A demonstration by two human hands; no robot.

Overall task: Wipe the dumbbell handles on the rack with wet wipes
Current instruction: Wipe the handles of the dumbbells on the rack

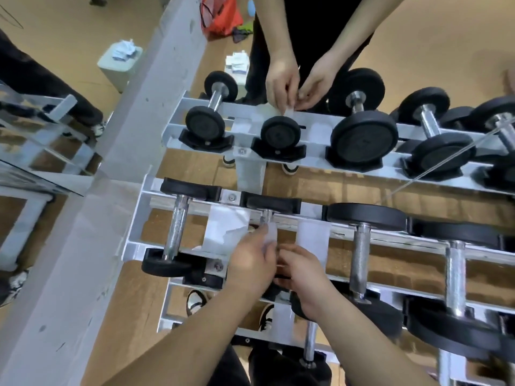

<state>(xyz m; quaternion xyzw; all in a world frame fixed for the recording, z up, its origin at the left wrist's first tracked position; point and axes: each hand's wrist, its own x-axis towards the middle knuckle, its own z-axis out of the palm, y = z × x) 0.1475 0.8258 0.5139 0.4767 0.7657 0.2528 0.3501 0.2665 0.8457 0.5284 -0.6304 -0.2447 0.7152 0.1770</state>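
white wipe [271, 235], seemingly wrapping chrome handle [266, 215]

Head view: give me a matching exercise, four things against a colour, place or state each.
1 wet wipe
2 leftmost dumbbell handle
3 bag
4 bin

A red-orange, at the picture's top edge
B holds crumpled wipes
C white, pinched by left hand and right hand
D bare metal, untouched

Pairs: 1-C, 2-D, 3-A, 4-B

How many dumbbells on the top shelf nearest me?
4: leftmost dumbbell, second dumbbell under the left hand, third dumbbell, fourth dumbbell; more may hide past the right edge.
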